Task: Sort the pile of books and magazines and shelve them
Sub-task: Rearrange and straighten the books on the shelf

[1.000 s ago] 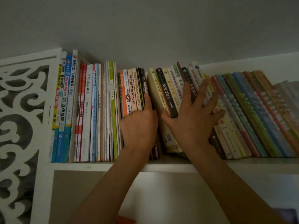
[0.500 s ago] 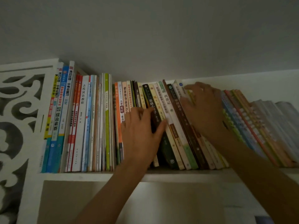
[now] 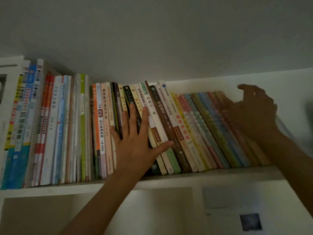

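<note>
A long row of books fills the white shelf (image 3: pixel 186 178). The tall books (image 3: pixel 55 129) on the left stand upright. The middle books (image 3: pixel 162 119) lean to the left, and my left hand (image 3: pixel 135 141) presses flat on their spines with spread, straight fingers. Further right, a set of thin colourful books (image 3: pixel 203 129) leans the same way. My right hand (image 3: pixel 254 112), blurred by motion, is at the far right end of that set with its fingers loosely bent over the book tops; whether it grips one I cannot tell.
The ceiling or upper board (image 3: pixel 152 39) hangs close above the book tops. A lower compartment (image 3: pixel 50 214) opens under the shelf, with a pale panel and a small dark square (image 3: pixel 250 221) at the lower right. The shelf's white side panel (image 3: pixel 6 68) is at the far left.
My right hand has swept from the middle books to the far right end of the row. My left hand stays pressed on the middle spines, fingers now spread wider. The view has shifted.
</note>
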A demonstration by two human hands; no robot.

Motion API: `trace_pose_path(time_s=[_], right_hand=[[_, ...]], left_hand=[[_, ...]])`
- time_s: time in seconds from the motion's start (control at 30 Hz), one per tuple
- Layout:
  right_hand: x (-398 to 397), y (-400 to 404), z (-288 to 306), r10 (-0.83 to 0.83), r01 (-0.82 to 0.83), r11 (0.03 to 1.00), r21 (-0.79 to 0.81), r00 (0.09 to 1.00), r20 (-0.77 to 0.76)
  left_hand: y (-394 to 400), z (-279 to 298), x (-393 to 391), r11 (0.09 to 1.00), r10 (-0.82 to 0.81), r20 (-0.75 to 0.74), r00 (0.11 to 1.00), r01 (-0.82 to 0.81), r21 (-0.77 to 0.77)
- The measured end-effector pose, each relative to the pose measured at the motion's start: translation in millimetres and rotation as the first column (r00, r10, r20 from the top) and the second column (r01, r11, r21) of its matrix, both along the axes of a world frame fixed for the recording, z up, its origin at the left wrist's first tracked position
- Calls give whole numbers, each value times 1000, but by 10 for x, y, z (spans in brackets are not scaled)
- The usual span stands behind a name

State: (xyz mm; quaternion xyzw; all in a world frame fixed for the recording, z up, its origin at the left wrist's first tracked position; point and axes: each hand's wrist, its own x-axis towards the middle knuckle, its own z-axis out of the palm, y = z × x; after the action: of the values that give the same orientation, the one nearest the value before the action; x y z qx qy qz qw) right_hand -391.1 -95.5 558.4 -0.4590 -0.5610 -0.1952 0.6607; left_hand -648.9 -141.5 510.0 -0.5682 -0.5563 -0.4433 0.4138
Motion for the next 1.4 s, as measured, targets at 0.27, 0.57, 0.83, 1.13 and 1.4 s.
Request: trace_pose_path(time_s=[0.27, 0.57, 0.83, 1.13, 1.4], right_hand=[[524, 40, -444, 81, -104, 958, -269, 992, -95], [646, -106, -507, 15, 70, 916, -394, 978, 210], [443, -29, -624, -51, 58, 957, -285, 998, 32], [-275, -338, -789, -238, 171, 957, 236, 925, 297], [-784, -559, -582, 39, 155, 956, -248, 771, 635]], left_hand=[[-78, -82, 228, 998, 0, 51, 999, 3, -65], [-37, -51, 292, 975, 63, -93, 994, -82, -207], [-47, 1, 89, 979, 31, -182, 983, -67, -194], [-167, -195, -66, 984, -12, -70, 997, 0, -176], [-208, -202, -140, 971, 28, -53, 998, -39, -234]])
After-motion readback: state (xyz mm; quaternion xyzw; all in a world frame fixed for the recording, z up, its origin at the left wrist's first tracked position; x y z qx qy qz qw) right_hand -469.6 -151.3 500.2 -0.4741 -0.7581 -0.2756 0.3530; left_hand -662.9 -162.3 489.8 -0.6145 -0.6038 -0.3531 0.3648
